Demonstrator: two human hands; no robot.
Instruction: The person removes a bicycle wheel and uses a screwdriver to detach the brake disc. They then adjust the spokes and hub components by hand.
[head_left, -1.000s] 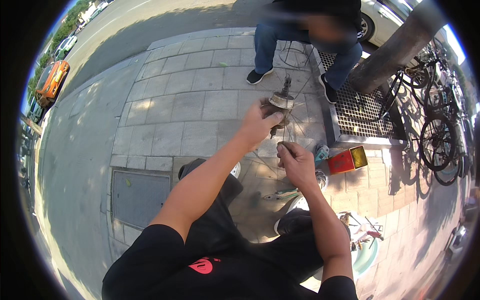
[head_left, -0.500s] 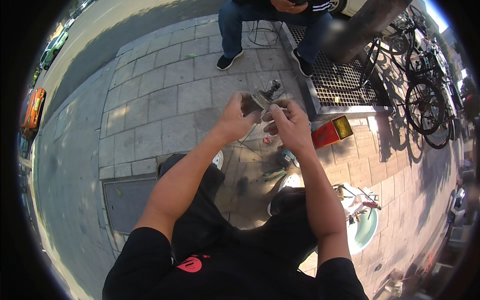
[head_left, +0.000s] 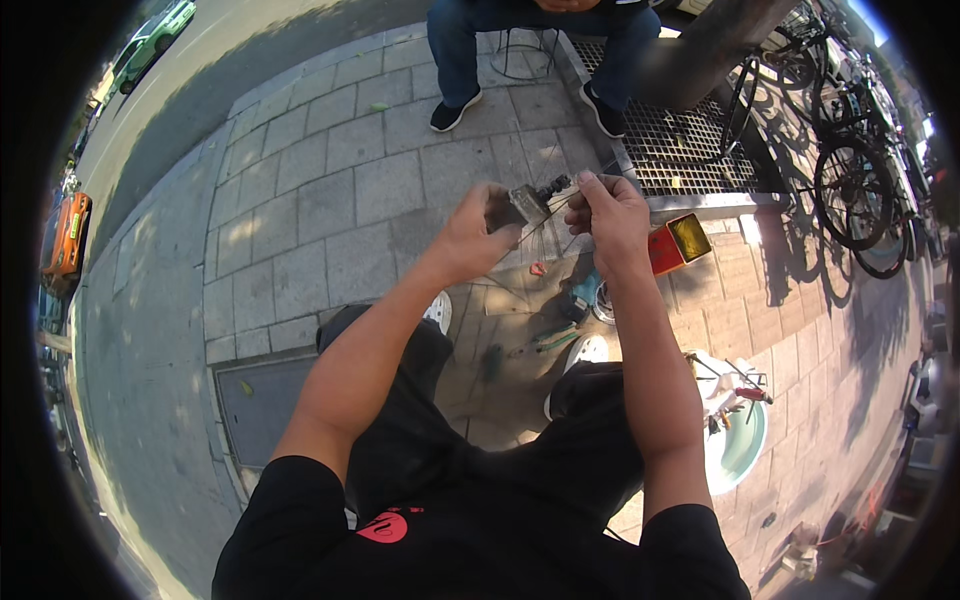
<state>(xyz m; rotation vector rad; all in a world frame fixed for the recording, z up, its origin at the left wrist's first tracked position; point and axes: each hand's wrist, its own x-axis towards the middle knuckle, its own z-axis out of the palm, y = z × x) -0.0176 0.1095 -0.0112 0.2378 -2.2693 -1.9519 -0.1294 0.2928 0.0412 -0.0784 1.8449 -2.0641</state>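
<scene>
A metal wheel hub [head_left: 530, 204] with a dark axle end and thin spokes sticking out is held up over the paving. My left hand [head_left: 478, 232] is closed round its left side. To the right, my right hand [head_left: 612, 215] is closed in a pinch beside the axle end. A narrow pale piece [head_left: 565, 194] shows at its fingertips, too small to name. Below the hands, a small red piece [head_left: 538, 269], a teal and dark tool [head_left: 580, 298] and green-handled pliers [head_left: 556, 338] lie on the ground between my feet.
An open red tin [head_left: 672, 248] stands right of my right wrist. A pale green basin [head_left: 738, 455] with tools and white material sits by my right leg. Opposite, a person [head_left: 455, 60] sits near a metal tree grate [head_left: 690, 150]. Bicycles [head_left: 850, 190] stand at the right.
My right hand has moved right and slightly up, away from the hub's body to its axle end. My left hand still holds the hub, which has turned a little.
</scene>
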